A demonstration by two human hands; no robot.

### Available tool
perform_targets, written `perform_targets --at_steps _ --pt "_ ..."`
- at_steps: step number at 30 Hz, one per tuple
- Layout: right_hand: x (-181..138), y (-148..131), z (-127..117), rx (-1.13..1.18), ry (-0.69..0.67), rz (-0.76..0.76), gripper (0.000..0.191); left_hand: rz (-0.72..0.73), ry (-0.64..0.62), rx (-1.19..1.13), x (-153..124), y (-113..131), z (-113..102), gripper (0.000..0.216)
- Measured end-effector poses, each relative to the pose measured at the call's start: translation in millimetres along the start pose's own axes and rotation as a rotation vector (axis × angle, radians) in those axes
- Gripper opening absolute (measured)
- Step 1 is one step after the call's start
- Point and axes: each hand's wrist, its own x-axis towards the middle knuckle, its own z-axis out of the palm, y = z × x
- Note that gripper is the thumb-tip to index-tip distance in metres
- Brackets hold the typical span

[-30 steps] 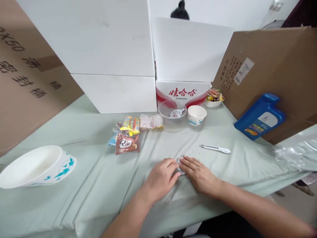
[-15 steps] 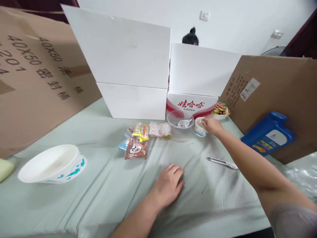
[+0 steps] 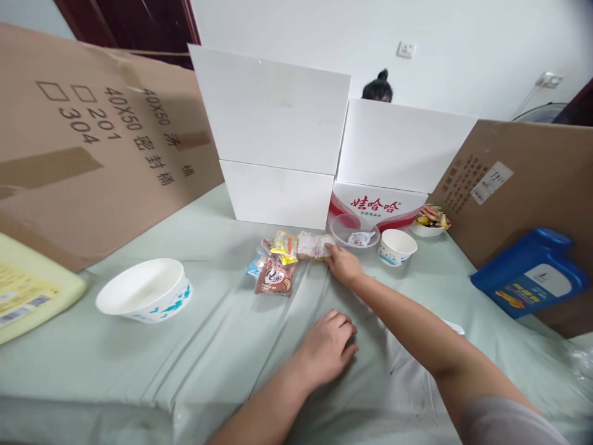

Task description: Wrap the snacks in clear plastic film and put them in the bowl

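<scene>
Our right hand [image 3: 343, 264] was stretched out across the table [image 3: 217, 346] toward the middle of its far edge, fingertips laid on the near end of a clear snack packet [image 3: 313, 245]. We could not tell whether they had pinched the film or only rested on it. Our left hand [image 3: 328, 346] lay palm down on the cloth close to the near edge, fingers loosely bent, nothing showing in its grasp. The clear packet sat at the right end of a small heap, touching a yellow packet [image 3: 285, 242], with a brown packet [image 3: 274, 279] just nearer to us and a blue packet [image 3: 254, 266] peeping out at the left. A clear plastic bowl [image 3: 345, 224] stood just to its right and a paper cup [image 3: 397, 246] beyond that. We judged the packet light and limp, its film slick and crinkly and the contents perhaps easy to crush, so a gentle pinch at the flat sealed end nearest the fingers looked better than a squeeze on the belly. A large paper bowl [image 3: 144, 298] sat well apart toward the left edge.
</scene>
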Motion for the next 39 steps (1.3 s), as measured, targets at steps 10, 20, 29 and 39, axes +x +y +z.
perform_targets --at_steps 10,20,29,39 --pt "-98 64 -38 0.308 -0.074 -0.382 0.044 -0.054 0.497 0.032 -1 -2 -3 0.026" --pt "-193 128 -55 0.186 0.247 -0.052 0.031 0.019 0.086 0.190 -2 -9 23 0.047" --pt "-222 162 -47 -0.063 0.176 0.172 0.028 0.013 0.135 0.176 -3 -10 25 0.039" --pt "-161 72 -58 -0.005 0.083 -0.157 0.035 -0.013 0.086 0.282 1 -19 27 0.054"
